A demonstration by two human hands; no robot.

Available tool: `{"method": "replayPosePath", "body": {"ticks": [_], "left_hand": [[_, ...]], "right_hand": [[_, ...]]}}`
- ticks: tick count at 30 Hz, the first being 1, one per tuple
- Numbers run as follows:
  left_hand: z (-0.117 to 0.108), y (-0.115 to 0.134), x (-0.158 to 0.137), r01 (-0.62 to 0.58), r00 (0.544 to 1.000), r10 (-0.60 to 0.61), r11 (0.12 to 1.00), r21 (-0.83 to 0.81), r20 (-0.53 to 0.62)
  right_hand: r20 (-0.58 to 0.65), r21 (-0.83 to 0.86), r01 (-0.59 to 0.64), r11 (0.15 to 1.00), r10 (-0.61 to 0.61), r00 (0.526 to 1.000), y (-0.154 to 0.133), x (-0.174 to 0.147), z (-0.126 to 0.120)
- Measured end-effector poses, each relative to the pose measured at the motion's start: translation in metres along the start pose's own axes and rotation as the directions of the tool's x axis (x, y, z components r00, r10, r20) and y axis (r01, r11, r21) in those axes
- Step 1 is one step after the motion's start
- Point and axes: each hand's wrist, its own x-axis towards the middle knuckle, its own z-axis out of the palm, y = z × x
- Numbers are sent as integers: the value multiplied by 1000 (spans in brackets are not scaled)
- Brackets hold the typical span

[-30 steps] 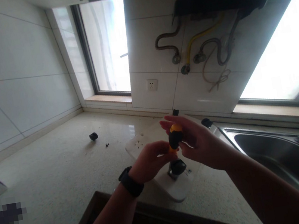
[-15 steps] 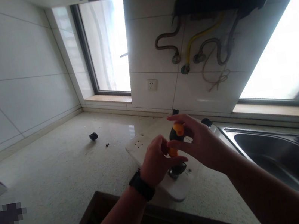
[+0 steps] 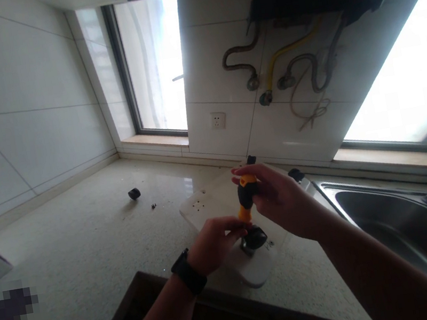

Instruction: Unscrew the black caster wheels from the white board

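A speckled countertop (image 3: 91,255) carries a white board (image 3: 220,202) (turned underside up, it seems). Above its black caster (image 3: 253,239), the right hand (image 3: 280,200) grips an upright orange-black screwdriver (image 3: 246,198); the left hand (image 3: 214,243) pinches its lower end.

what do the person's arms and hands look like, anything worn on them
Both forearms are bare, with no sleeves in view and no gloves. The left hand has a dark, black-looking watch with a wide band strapped round the wrist. The right hand and its wrist carry nothing; no rings can be made out on either.
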Motion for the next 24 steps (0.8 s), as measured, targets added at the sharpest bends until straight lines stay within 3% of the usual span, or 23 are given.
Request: {"method": "replayPosePath", "body": {"ticks": [5, 12, 15, 21, 24], "left_hand": [[6, 1, 1, 73, 994, -73, 997, -2, -83], [10, 3, 0, 151, 972, -152, 988, -21, -177], [12, 2, 1, 155, 966, -151, 988, 0, -209], [15, 3, 2, 139, 959, -126, 990, 38, -253], [17, 3, 2, 131, 959, -114, 990, 50, -261]], "right_hand": [[-142, -216, 23, 976, -55, 988, 1, 4, 4], [-60, -75, -67, 995, 63, 996, -10, 0, -1], [-23, -40, -50, 998, 49, 999, -11, -2, -1], [-74, -245, -41, 969, 23, 997, -5, 0, 5], [-119, -255, -64, 965, 34, 992, -4, 4, 7]]}}
